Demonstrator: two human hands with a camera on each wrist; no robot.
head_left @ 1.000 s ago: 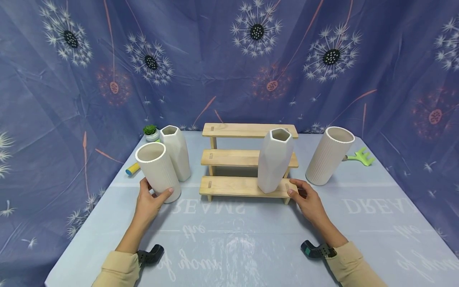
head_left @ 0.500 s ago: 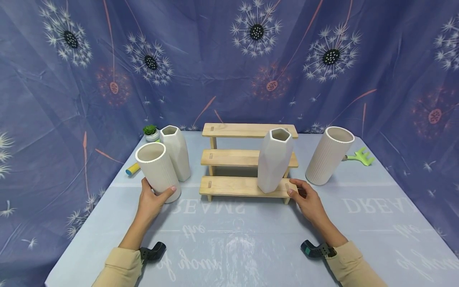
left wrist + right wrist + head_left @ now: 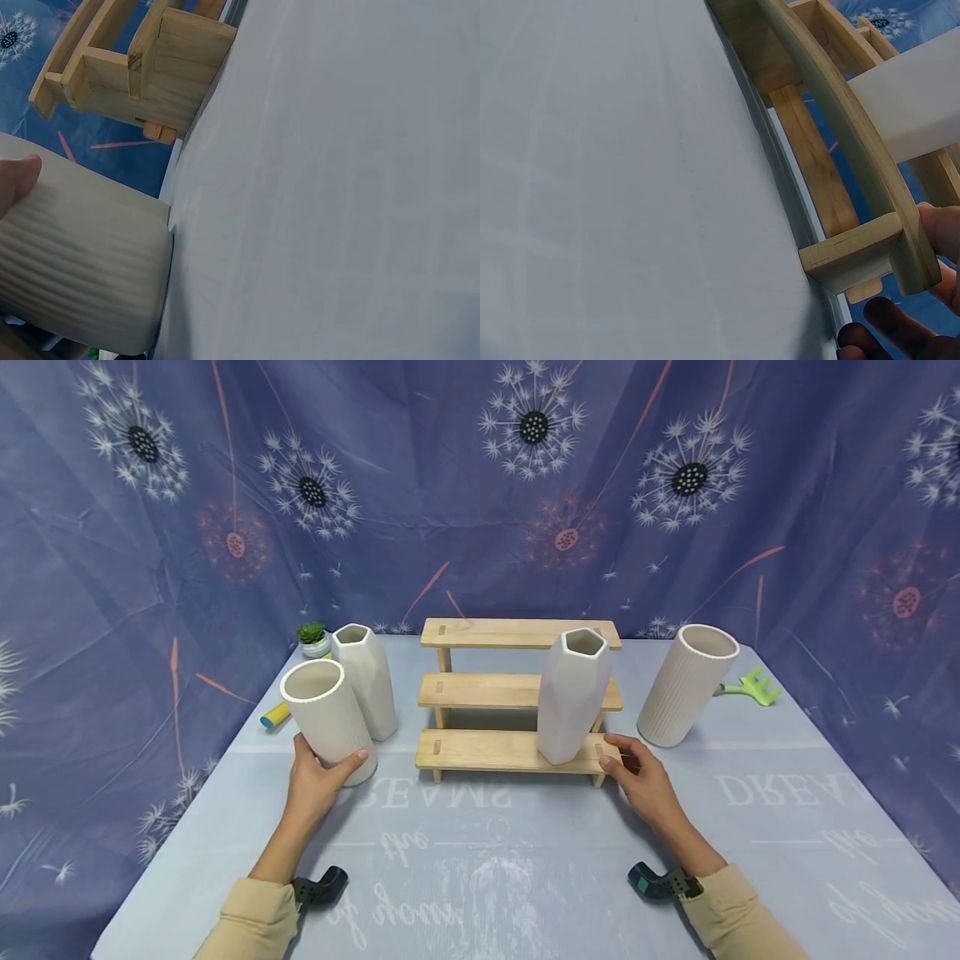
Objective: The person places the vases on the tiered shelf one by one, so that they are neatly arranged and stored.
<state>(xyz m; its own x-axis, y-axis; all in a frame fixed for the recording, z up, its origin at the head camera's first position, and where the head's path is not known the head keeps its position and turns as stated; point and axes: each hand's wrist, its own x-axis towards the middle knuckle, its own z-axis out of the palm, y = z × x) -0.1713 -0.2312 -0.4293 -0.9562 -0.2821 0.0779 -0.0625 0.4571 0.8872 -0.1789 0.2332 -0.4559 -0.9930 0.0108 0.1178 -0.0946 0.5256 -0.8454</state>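
Left hand (image 3: 318,779) wraps the base of the ribbed white vase (image 3: 328,720), thumb and fingers curled round it; vase tilted, at table's left, just in front of a faceted white vase (image 3: 366,679). Right hand (image 3: 647,782) grips the right end of the wooden step shelf (image 3: 480,748), thumb on the bottom step, fingers curled under its end. Second faceted vase (image 3: 573,695) stands upright on that bottom step, near the thumb. Second ribbed vase (image 3: 686,684) stands right of the shelf, apart from it
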